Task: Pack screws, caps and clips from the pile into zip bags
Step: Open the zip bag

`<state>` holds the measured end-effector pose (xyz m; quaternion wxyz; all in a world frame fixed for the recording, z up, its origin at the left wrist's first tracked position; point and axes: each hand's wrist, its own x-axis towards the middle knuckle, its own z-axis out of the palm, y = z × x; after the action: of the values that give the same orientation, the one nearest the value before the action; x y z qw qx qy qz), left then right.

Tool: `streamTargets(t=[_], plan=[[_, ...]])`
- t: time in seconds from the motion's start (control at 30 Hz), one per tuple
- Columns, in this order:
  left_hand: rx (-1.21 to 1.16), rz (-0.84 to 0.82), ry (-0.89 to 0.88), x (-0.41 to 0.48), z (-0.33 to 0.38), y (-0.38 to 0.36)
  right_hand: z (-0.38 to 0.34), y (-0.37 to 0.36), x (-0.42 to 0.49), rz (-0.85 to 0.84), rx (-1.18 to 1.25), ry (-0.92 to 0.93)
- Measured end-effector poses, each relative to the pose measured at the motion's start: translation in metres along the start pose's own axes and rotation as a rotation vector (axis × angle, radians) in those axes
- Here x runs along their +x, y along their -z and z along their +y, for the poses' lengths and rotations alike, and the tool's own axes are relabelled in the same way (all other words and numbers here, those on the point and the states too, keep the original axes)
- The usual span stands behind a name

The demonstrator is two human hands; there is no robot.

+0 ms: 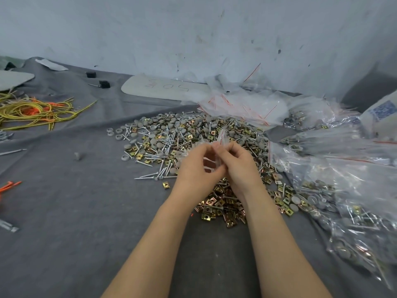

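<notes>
Right at the middle of the view, a small clear zip bag (221, 136) with a thin red line is held up between both hands, its top edge poking out at 12 o'clock above the fingertips. The left hand (196, 168) and the right hand (239, 166) sit side by side and touching, fingers curled inward and pinching the bag; whether anything is inside it cannot be told. Directly beneath and behind the hands lies the pile (171, 145): grey round caps (137, 126) mostly toward 11 and 12 o'clock, silver screws (150, 175) spilling out at 9 o'clock, and brass-coloured clips (217, 209) gathered at 6 o'clock, under the wrists. Filled bags (354, 211) of the same parts are heaped from 3 to 5 o'clock, and a loose heap of empty bags (247, 104) lies at 1 o'clock against the wall (193, 29). All of it rests on a surface covered in grey cloth (75, 211). Well apart at 10 o'clock is a tangle of yellow and orange cords (32, 112), with two small black blocks (104, 84) and a pale flat board (163, 87) with writing on it beyond the pile.
</notes>
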<state>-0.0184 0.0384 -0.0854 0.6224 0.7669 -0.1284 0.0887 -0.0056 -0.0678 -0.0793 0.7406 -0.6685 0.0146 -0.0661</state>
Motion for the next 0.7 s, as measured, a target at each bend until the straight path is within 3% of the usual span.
streamTargets(t=[0.17,0.27,0.33,0.4,0.5,0.57,0.7], plan=[[-0.023,0.061,0.108,0.004,-0.001,0.007,-0.003,0.002,-0.003,-0.046,-0.22,0.15],[-0.236,0.266,0.277,0.008,0.001,0.018,-0.005,0.013,0.001,0.01,-0.411,0.192],[-0.169,0.427,0.212,0.007,0.006,0.02,-0.003,0.014,0.002,0.103,-0.652,0.214],[0.036,0.447,0.034,0.001,0.016,0.018,-0.002,0.009,0.0,0.121,-0.68,0.209],[0.347,0.248,-0.18,-0.006,0.033,0.019,-0.01,0.009,0.0,0.059,-0.412,0.141],[0.511,0.028,-0.258,-0.007,0.038,0.024,-0.018,0.016,0.001,-0.017,-0.257,0.046],[0.857,-0.298,-0.259,-0.008,0.036,0.025,-0.02,0.021,-0.004,-0.314,-0.25,-0.155]])
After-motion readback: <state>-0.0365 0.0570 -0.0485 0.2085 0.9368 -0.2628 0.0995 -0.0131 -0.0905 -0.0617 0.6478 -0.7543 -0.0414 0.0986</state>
